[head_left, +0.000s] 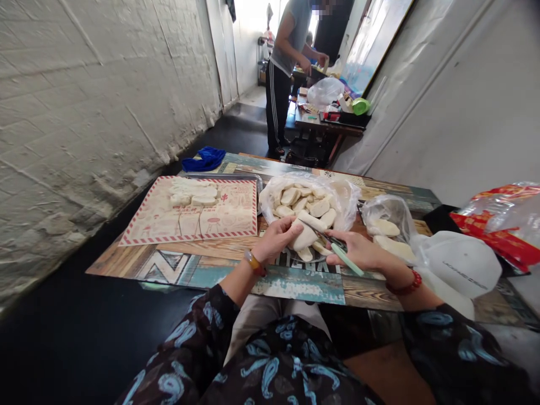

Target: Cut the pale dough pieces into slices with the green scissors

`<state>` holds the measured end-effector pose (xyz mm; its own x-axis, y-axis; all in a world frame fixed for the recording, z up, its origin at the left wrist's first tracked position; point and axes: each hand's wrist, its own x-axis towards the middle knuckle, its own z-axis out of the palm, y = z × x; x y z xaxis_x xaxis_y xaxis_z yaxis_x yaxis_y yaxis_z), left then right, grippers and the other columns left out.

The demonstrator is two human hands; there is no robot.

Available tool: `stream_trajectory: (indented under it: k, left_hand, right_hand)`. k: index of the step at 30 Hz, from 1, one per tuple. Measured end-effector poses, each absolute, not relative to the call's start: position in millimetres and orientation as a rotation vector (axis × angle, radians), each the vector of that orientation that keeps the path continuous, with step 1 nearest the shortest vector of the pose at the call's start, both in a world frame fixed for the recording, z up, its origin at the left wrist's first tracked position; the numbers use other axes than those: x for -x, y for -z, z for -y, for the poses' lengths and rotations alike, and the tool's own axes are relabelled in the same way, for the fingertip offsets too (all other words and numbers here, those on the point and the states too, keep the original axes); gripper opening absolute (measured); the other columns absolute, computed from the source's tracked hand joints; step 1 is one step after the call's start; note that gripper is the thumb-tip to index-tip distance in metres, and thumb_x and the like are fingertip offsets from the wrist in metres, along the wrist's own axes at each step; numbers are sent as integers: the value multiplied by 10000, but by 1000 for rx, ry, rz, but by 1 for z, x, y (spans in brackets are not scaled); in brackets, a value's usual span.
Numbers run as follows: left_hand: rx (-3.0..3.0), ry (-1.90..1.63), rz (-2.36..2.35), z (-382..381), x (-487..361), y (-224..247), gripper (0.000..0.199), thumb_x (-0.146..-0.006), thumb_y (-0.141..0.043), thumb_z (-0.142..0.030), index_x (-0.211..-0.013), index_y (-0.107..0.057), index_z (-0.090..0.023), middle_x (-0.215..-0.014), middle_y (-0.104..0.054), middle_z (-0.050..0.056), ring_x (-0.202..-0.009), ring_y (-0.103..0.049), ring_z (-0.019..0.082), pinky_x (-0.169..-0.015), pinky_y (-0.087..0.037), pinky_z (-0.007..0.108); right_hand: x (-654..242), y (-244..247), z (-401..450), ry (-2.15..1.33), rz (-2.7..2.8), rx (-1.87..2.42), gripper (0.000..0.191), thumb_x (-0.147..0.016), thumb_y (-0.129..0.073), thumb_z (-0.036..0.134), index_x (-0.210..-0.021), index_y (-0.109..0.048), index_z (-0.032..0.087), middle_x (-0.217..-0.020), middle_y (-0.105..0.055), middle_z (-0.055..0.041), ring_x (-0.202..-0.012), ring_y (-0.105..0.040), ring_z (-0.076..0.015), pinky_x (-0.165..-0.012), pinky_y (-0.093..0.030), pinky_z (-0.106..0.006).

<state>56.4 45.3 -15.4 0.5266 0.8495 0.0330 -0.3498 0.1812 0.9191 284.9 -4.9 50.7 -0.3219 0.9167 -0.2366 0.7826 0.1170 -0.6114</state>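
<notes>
My left hand is closed on a pale, flat oval piece that looks like dough or bread, pinched between thumb and fingers. In my right hand is a slim knife with a mint-green handle; its thin blade lies against the pale piece, and I cannot tell whether it has cut in. Just beyond both hands, an open clear plastic bag holds a heap of similar pale pieces. A few more lie under my hands, partly hidden.
Left, a printed paper sheet on a metal tray bears several pale strips. Right are a smaller bag with pale pieces, a white cap and red packaging. A blue cloth lies behind. Another person stands farther back.
</notes>
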Motion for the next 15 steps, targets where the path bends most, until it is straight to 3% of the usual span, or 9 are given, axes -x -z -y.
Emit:
stream_trajectory:
  k: [7, 15]
  left_hand:
    - [-1089, -891, -576, -56, -53, 15, 496, -710, -788, -518, -1024, -737, -139, -874, -725, 52, -756, -629, 149, -685, -480, 228]
    - [-1091, -874, -559, -64, -58, 20, 451, -737, -770, -509, -986, -737, -134, -836, -712, 46, -754, -615, 145, -689, -467, 225]
  right_hand:
    - [-293, -43, -3, -1017, 2130, 1647, 674, -714, -768, 530, -1261, -695, 143, -1160, -742, -101, -1049, -675, -342, -950, -519, -440]
    - [-300, -34, -6, -1021, 2064, 1586, 597, -741, -733, 570, -1170, -754, 157, -948, -777, -41, -948, -692, -337, -818, -563, -395]
